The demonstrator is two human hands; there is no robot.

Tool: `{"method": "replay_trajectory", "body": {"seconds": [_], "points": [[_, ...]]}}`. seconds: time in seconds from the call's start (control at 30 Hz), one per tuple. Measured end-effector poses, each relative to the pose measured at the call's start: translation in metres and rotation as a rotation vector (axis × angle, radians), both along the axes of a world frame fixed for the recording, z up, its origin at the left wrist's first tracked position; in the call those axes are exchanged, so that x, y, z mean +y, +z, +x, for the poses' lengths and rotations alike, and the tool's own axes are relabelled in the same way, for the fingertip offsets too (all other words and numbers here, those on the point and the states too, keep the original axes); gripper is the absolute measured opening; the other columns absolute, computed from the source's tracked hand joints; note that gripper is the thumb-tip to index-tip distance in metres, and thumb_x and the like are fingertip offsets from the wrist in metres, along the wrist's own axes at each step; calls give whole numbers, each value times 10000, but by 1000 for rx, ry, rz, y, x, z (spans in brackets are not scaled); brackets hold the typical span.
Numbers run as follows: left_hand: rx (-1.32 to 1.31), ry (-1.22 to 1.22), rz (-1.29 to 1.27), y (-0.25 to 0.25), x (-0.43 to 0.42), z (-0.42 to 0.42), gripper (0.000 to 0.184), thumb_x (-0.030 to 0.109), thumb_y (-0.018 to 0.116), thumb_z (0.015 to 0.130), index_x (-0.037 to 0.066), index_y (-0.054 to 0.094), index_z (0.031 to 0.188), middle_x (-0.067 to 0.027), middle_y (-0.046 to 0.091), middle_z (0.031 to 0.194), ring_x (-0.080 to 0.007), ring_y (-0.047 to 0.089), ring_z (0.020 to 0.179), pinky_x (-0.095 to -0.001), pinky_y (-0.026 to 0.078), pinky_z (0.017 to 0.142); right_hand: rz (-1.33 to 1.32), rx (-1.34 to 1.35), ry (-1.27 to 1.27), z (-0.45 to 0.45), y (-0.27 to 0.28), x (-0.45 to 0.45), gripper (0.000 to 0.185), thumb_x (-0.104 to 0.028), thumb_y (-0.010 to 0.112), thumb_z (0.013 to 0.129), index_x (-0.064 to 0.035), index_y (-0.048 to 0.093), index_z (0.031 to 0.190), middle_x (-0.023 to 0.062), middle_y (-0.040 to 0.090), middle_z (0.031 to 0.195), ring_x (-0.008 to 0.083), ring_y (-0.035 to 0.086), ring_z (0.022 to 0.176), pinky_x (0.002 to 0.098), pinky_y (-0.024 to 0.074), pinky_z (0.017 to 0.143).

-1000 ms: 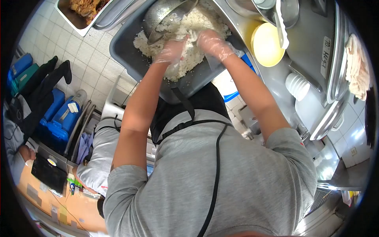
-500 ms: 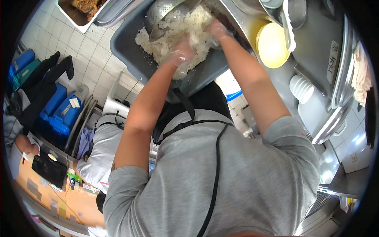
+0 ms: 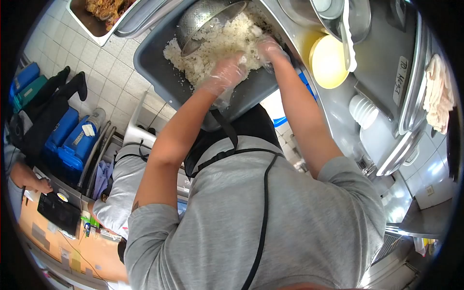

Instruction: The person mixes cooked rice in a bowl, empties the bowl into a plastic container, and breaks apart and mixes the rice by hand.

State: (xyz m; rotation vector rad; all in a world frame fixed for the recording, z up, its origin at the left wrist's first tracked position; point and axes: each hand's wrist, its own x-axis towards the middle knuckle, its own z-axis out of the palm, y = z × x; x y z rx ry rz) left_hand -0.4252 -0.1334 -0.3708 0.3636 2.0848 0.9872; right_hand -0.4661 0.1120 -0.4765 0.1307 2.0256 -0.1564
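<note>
A grey plastic tub (image 3: 159,77) in front of me holds a heap of cooked white rice (image 3: 208,46). My left hand (image 3: 226,71), in a clear plastic glove, is closed on rice at the near side of the heap; its fingertips are partly buried. Just to the right, my right hand (image 3: 270,49), also gloved, has its fingers curled into rice by the tub's right wall. A perforated metal colander (image 3: 205,21) lies tilted on the heap at the far left, with rice grains around its rim.
On the metal counter at right stand a yellow bowl (image 3: 328,63), a white-handled utensil (image 3: 349,43), stacked white cups (image 3: 363,111) and a cloth (image 3: 437,92). A pan of cooked food (image 3: 104,19) is at upper left. Co-workers stand at left, near blue containers (image 3: 77,145).
My right hand has drawn down and closer to my left hand. My left hand has shifted slightly right and down. The colander has tipped, showing more of its perforated side.
</note>
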Motion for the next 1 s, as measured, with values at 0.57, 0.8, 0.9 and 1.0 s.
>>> {"method": "replay_trajectory", "body": {"seconds": [0.57, 0.8, 0.9, 1.0], "points": [[895, 383, -192, 117, -72, -44, 349, 201, 797, 851, 103, 659, 1156, -153, 688, 1088, -343, 660, 997, -475, 546, 836, -170, 559, 214, -19, 88, -146, 327, -134, 602, 926, -18, 685, 1220, 202, 693, 1238, 336, 686, 1134, 465, 543, 948], [835, 286, -136, 81, -84, -68, 202, 184, 784, 839, 83, 628, 917, -133, 642, 851, -371, 655, 789, -468, 536, 691, -194, 903, 365, -6, 42, -138, 257, -168, 623, 921, -61, 740, 1123, 163, 740, 1135, 322, 698, 1099, 522, 530, 898], [993, 267, -47, 96, -81, -51, 166, 125, 761, 829, 87, 605, 871, -122, 620, 816, -348, 652, 749, -442, 541, 636, 30, 605, 405, -16, 47, -109, 259, -176, 630, 918, -83, 758, 1124, 141, 760, 1078, 297, 701, 1093, 488, 528, 861], [950, 336, -62, 121, -91, -37, 157, 64, 744, 811, 92, 600, 864, -112, 612, 805, -325, 649, 731, -435, 538, 612, 103, 540, 268, -30, 51, -101, 288, -182, 628, 924, -77, 761, 1157, 144, 758, 1122, 343, 700, 1086, 502, 525, 882]]}}
